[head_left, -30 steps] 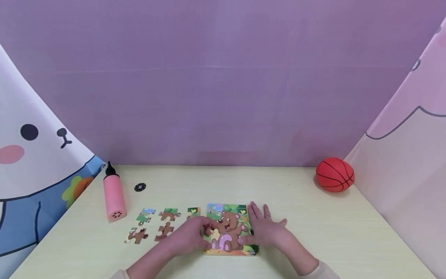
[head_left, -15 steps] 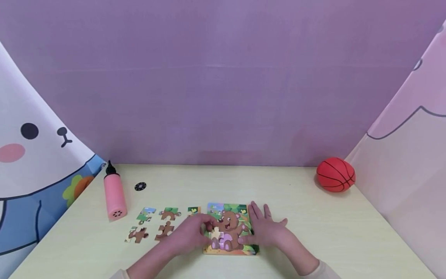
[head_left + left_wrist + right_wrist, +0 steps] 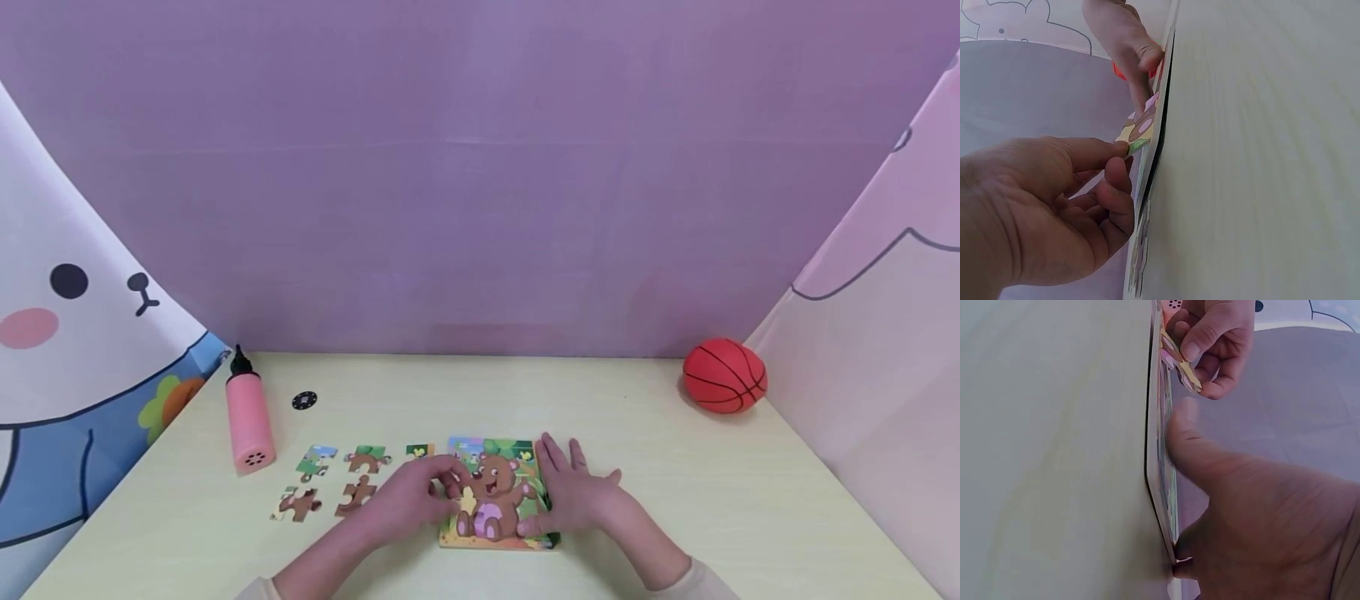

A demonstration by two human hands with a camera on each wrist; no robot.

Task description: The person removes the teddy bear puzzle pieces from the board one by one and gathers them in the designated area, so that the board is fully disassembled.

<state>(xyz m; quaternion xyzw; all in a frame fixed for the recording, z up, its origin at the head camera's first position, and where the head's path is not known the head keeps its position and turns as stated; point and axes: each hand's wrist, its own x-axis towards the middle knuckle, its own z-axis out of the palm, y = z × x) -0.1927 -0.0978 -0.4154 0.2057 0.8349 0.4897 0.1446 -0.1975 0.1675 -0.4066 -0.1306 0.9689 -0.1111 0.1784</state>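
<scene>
A bear jigsaw board (image 3: 498,543) lies flat in front of me, its picture mostly filled. My left hand (image 3: 408,500) is at its left side, pinching a puzzle piece (image 3: 1135,133) between thumb and fingers. In the right wrist view that piece is tilted above the board's surface. My right hand (image 3: 581,497) rests along the board's right edge with its fingers spread. Left of the board lie several loose pieces, among them a green-and-brown piece (image 3: 367,457) and a brown piece (image 3: 298,504). One corner piece (image 3: 419,450) is partly hidden behind my left hand.
A pink bottle-shaped pump (image 3: 251,421) with a black nozzle lies at the left. Near it is a black round chip (image 3: 304,400). A red toy basketball (image 3: 724,376) sits at the table's back right, by the fabric wall (image 3: 862,350).
My left hand keeps hold of the piece, which has tilted up from the board. The right thumb has shifted slightly on the board; otherwise the right hand stays in place.
</scene>
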